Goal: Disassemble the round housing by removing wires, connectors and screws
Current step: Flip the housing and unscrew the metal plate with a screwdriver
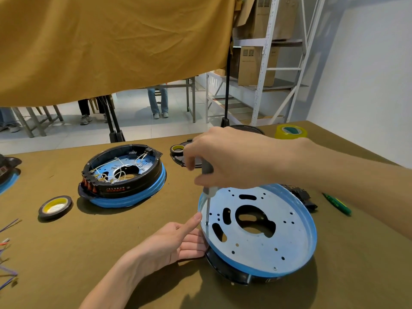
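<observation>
Hands: two. The left hand has straight fingers lying against the near-left rim of the near housing, forefinger up along the blue edge. The right hand has its fingers curled round the grey handle of a screwdriver.
Screwdriver: one, upright, its tip on the plate near the left rim.
Round housings: two in full view. The near housing lies tilted, right of centre, its bare perforated metal plate up, blue rim round it, black body beneath. The far housing sits left of centre, open side up, with white wires inside.
Part-seen unit: one at the left edge, blue and black.
Tape rolls: three; a black-rimmed one near left, a small one behind the right hand, a yellow one far right.
Loose wires: a bundle at the left edge; number unclear.
Green pen: one, right.
Worktop: olive-brown cloth.
Room: mustard cloth hung overhead, white shelving with cardboard boxes, pale floor, legs of people standing beyond.
</observation>
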Demonstrator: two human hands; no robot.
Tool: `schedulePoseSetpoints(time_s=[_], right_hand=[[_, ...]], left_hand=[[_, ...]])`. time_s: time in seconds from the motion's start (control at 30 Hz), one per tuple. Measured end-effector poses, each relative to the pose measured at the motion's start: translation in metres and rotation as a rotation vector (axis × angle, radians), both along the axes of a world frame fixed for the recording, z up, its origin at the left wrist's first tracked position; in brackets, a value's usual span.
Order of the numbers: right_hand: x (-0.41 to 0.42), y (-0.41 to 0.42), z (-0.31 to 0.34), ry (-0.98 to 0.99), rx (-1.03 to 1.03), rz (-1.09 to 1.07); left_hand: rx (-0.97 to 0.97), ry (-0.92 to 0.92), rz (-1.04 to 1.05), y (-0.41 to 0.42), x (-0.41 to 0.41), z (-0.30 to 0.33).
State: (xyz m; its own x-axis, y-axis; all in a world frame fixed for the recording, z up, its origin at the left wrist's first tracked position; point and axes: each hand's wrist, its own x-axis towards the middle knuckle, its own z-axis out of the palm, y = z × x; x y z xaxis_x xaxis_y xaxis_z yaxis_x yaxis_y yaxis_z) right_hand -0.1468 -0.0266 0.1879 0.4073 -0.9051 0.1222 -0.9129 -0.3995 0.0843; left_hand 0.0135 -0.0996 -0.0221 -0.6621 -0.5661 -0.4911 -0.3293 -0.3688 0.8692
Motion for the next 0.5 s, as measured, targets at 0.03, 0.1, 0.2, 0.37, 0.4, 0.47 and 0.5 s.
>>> schedulePoseSetpoints(time_s=[0.03,0.1,0.2,0.37,0.4,0.47,0.5], right_hand=[[-0.001,0.001,0.006,-0.091,0.102,0.026],[-0.004,0.003,0.013,-0.156,0.206,0.062],[-0.001,0.003,0.004,0.098,-0.008,-0.081],[-0.007,0.003,0.007,-0.052,0.041,-0.080],[-0.009,0.005,0.011,-0.115,0.115,-0.055],[-0.012,0.008,0.012,-0.113,0.162,-0.048],[-0.013,0.010,0.009,-0.054,0.112,-0.077]], left_hand=[[0.006,0.002,-0.001,-0.001,0.000,0.000],[0.016,0.007,-0.003,-0.001,0.001,0.000],[0.018,0.014,-0.006,-0.002,0.002,-0.001],[0.022,0.015,0.017,-0.002,0.001,-0.003],[0.021,0.017,0.025,-0.002,0.001,-0.003],[0.014,0.020,0.045,0.000,0.000,-0.004],[0.009,0.021,0.052,0.001,0.000,-0.004]])
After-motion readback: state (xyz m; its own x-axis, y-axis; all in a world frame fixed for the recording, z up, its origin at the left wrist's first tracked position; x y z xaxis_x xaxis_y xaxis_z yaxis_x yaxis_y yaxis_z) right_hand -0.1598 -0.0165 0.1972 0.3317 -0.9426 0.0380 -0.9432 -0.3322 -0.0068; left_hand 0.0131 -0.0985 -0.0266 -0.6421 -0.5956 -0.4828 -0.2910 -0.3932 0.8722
